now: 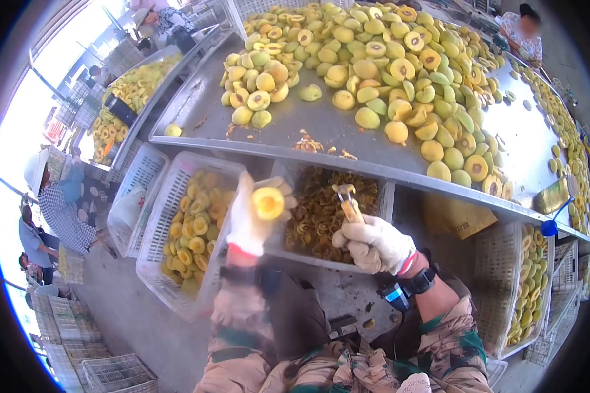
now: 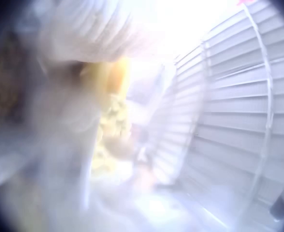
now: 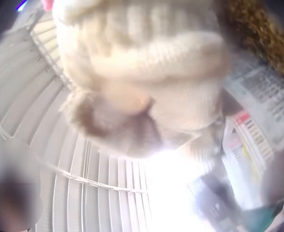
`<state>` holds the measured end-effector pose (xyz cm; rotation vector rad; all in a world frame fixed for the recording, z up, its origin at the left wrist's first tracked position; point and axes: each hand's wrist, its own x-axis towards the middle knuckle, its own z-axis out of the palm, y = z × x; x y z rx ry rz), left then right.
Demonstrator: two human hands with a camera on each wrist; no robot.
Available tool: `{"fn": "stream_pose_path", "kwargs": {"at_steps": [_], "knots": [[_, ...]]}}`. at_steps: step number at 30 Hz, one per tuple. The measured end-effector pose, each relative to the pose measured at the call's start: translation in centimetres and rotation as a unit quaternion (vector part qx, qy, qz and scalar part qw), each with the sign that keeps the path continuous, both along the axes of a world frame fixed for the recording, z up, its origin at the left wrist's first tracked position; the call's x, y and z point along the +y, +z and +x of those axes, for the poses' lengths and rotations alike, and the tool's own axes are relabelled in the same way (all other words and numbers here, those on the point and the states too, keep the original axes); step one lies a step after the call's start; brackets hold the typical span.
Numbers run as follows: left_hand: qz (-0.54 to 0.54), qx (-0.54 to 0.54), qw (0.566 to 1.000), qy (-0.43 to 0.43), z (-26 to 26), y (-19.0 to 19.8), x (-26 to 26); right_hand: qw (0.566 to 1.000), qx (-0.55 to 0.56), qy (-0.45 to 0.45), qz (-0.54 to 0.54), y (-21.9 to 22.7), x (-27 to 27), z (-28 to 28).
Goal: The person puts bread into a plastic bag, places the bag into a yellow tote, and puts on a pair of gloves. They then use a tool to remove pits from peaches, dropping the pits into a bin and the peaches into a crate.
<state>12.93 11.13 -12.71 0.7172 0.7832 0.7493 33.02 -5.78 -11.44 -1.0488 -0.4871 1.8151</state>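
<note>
My left hand [image 1: 244, 219], in a white knit glove, holds a yellow peach half [image 1: 269, 204] with its hollowed cut face turned up. It is blurred, over the right edge of a white crate [image 1: 152, 262] of peach halves [image 1: 189, 245]. In the left wrist view the gloved fingers [image 2: 88, 34] and a yellow-orange piece of fruit [image 2: 116, 77] are smeared. My gloved right hand [image 1: 377, 243] grips a pitting tool [image 1: 353, 211] by its wooden handle, its metal loop pointing up. Below that hand is a crate of brown pits and scraps [image 1: 318, 219].
A metal table [image 1: 196, 108] carries a big heap of peaches [image 1: 373, 59], several cut open. Peach halves fill another crate [image 1: 528, 288] at the right. A metal box [image 1: 552, 195] sits on the table edge. Other people [image 1: 62, 196] work at the left and far right.
</note>
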Motion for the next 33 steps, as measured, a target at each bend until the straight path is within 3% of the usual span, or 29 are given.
{"fn": "stream_pose_path", "kwargs": {"at_steps": [2,3,4,6,10,14,16,19,20,22,24,30,33], "knots": [[0.126,0.076,0.989,-0.009,-7.2,-1.8,2.7,0.987,-0.137,0.040,-0.074,-1.6,0.0,-0.1],[0.220,0.372,0.895,0.108,-7.5,1.3,1.6,0.980,-0.171,0.065,-0.075,-1.9,-0.1,-0.2],[0.253,0.572,0.770,0.128,-7.9,2.4,2.0,0.974,-0.194,0.088,-0.073,-2.9,-0.1,-0.2],[0.399,0.652,0.637,0.101,-8.1,3.0,4.1,0.968,-0.223,0.089,-0.075,-3.2,-0.2,-0.7],[0.534,0.614,0.577,0.075,-1.3,5.3,10.7,0.964,-0.249,0.071,-0.065,-1.5,0.0,-0.5],[0.524,0.675,0.519,-0.008,5.4,5.4,18.7,0.958,-0.273,0.071,-0.058,-0.4,0.0,0.6],[0.523,0.701,0.482,-0.052,8.5,4.0,23.6,0.918,-0.395,0.034,0.014,-2.0,-0.5,0.8],[0.477,0.685,0.536,-0.125,10.8,3.3,26.7,0.926,-0.376,0.042,-0.005,-0.9,-0.3,1.5],[0.461,0.689,0.548,-0.109,11.4,2.7,27.4,0.919,-0.392,0.040,0.018,-1.4,-0.4,1.7],[0.431,0.716,0.519,-0.179,12.2,4.8,25.7,0.928,-0.369,0.050,-0.006,0.4,-0.2,2.3],[0.423,0.744,0.479,-0.197,13.1,4.5,25.1,0.936,-0.350,0.043,-0.003,0.3,-0.1,2.5],[0.457,0.696,0.518,-0.194,12.3,4.4,21.9,0.963,-0.269,-0.025,0.005,1.5,-0.6,2.3],[0.492,0.646,0.570,-0.127,11.7,4.6,20.0,0.976,-0.208,-0.069,-0.002,2.6,-1.1,2.1]]}}
